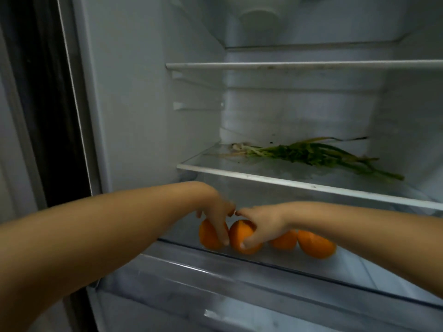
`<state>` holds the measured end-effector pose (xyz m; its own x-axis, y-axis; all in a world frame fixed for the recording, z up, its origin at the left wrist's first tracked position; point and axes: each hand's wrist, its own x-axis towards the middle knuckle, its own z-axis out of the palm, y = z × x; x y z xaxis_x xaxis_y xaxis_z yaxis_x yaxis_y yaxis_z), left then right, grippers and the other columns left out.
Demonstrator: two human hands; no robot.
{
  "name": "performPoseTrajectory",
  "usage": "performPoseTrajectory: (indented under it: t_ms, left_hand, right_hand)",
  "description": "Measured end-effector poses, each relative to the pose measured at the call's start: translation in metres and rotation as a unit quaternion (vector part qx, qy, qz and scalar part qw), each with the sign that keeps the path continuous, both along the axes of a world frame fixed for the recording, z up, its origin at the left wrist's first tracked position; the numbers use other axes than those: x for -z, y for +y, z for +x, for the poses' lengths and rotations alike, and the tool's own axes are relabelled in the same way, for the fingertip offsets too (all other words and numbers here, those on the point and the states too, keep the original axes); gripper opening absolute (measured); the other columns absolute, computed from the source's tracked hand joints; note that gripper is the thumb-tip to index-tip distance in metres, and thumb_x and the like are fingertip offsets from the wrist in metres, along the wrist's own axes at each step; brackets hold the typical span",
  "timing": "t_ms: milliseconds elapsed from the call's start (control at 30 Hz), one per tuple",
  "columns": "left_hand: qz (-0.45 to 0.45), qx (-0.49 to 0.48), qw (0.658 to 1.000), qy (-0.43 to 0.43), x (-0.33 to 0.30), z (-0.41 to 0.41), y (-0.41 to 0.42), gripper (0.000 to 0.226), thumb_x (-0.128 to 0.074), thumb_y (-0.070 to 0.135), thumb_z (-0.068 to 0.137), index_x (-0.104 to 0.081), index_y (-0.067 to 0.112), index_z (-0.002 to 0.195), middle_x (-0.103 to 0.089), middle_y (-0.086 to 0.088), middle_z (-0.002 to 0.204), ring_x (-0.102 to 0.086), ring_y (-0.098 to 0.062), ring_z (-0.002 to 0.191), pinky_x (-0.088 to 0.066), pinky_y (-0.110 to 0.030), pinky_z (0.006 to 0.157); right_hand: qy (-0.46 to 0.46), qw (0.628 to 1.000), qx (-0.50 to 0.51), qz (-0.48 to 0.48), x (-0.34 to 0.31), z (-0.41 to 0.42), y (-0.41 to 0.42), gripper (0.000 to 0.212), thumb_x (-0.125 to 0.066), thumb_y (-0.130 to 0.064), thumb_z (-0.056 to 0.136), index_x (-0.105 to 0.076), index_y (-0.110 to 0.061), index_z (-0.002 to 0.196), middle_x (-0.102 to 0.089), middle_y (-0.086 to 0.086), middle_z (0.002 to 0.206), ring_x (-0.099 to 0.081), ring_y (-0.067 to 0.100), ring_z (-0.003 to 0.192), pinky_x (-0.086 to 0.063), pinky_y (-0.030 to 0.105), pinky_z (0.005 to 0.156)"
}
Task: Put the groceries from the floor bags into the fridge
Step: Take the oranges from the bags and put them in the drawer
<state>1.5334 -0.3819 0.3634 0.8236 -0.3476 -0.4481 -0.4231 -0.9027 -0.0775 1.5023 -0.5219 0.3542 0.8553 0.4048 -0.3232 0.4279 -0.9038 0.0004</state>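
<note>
On the fridge's low shelf (311,267), left hand (217,218) and right hand (260,224) each grip an orange, setting them down; next, let go, fetch more at 6 o'clock.

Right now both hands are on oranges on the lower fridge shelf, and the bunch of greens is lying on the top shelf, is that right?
Not quite. In the head view the greens lie on the glass shelf directly above the oranges, not the top one. The rest holds: the left hand and right hand are each on an orange below.
</note>
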Motion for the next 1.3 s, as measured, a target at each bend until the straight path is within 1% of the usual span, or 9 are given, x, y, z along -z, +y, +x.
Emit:
performPoseTrajectory:
  t_ms: [133,200,333,467,633,800,1033,1167,1300]
  left_hand:
    - [-0.039,-0.030,0.999,-0.020,-0.035,-0.014,0.010,0.072,-0.068,0.046,0.082,-0.035,0.014,0.138,-0.044,-0.009,0.136,-0.050,-0.022,0.106,-0.049,-0.032,0.085]
    - [-0.028,-0.037,0.998,-0.034,-0.048,-0.029,0.015,0.066,-0.067,0.046,0.083,-0.040,0.012,0.133,-0.054,-0.006,0.116,-0.052,-0.019,0.095,-0.049,-0.032,0.081]
    - [-0.069,-0.010,0.991,-0.112,-0.071,-0.070,0.024,0.047,-0.065,0.035,0.086,-0.054,0.007,0.122,-0.054,-0.001,0.073,-0.051,-0.012,0.063,-0.050,-0.032,0.068]
    - [-0.098,0.025,0.965,-0.244,-0.080,-0.115,0.033,0.039,-0.063,0.034,0.086,-0.058,0.011,0.118,-0.066,-0.009,0.104,-0.061,-0.026,0.090,-0.051,-0.037,0.085]
    - [-0.171,0.019,0.912,-0.372,-0.076,-0.179,0.050,0.045,-0.056,0.034,0.090,-0.044,0.018,0.131,-0.061,-0.009,0.117,-0.056,-0.030,0.107,-0.045,-0.034,0.079]
    - [-0.182,-0.032,0.896,-0.404,-0.068,-0.252,0.076,0.046,-0.054,0.041,0.088,-0.043,0.023,0.129,-0.063,-0.004,0.113,-0.059,-0.028,0.102,-0.051,-0.038,0.079]
    - [-0.202,-0.129,0.888,-0.392,-0.004,-0.377,0.116,0.029,-0.051,0.031,0.091,-0.054,0.019,0.118,-0.065,-0.007,0.110,-0.059,-0.031,0.098,-0.047,-0.035,0.075]
    - [-0.194,-0.192,0.902,-0.335,0.068,-0.451,0.140,0.029,-0.051,0.032,0.091,-0.055,0.021,0.117,-0.065,-0.007,0.112,-0.059,-0.030,0.099,-0.046,-0.034,0.075]
    - [-0.216,-0.282,0.885,-0.302,0.137,-0.529,0.172,0.027,-0.051,0.032,0.092,-0.058,0.021,0.115,-0.066,-0.005,0.113,-0.060,-0.027,0.099,-0.050,-0.035,0.081]
  right_hand:
    - [0.033,0.998,0.025,-0.052,-0.042,-0.013,0.011,0.079,-0.056,-0.048,0.090,-0.013,-0.022,0.151,-0.025,0.005,0.156,-0.035,0.027,0.138,-0.036,0.040,0.111]
    - [0.031,0.998,0.035,-0.047,-0.057,-0.024,0.018,0.075,-0.056,-0.046,0.091,-0.017,-0.021,0.151,-0.028,0.004,0.154,-0.039,0.028,0.134,-0.041,0.042,0.107]
    - [-0.043,0.998,0.049,0.020,-0.075,-0.055,0.027,0.056,-0.055,-0.037,0.094,-0.036,-0.017,0.143,-0.047,0.008,0.137,-0.055,0.018,0.093,-0.054,0.030,0.073]
    - [-0.161,0.984,0.053,0.051,-0.082,-0.096,0.025,0.034,-0.049,-0.027,0.095,-0.058,-0.012,0.124,-0.066,0.008,0.096,-0.060,0.014,0.063,-0.056,0.029,0.061]
    - [-0.314,0.946,0.044,0.071,-0.088,-0.155,0.019,0.034,-0.049,-0.031,0.092,-0.059,-0.018,0.122,-0.063,0.008,0.121,-0.059,0.028,0.109,-0.050,0.036,0.088]
    - [-0.356,0.927,0.003,0.119,-0.082,-0.214,0.037,0.027,-0.047,-0.031,0.092,-0.059,-0.022,0.115,-0.064,0.006,0.116,-0.058,0.029,0.105,-0.051,0.038,0.081]
    - [-0.286,0.940,-0.071,0.172,-0.008,-0.313,0.078,0.025,-0.046,-0.030,0.093,-0.064,-0.023,0.109,-0.066,0.002,0.108,-0.061,0.026,0.098,-0.052,0.038,0.078]
    - [-0.224,0.953,-0.116,0.169,0.062,-0.369,0.100,0.024,-0.044,-0.029,0.094,-0.063,-0.022,0.107,-0.068,0.002,0.105,-0.061,0.024,0.090,-0.046,0.032,0.063]
    - [-0.175,0.961,-0.161,0.143,0.128,-0.433,0.152,0.029,-0.044,-0.026,0.093,-0.059,-0.022,0.118,-0.062,0.008,0.120,-0.059,0.031,0.107,-0.047,0.036,0.080]
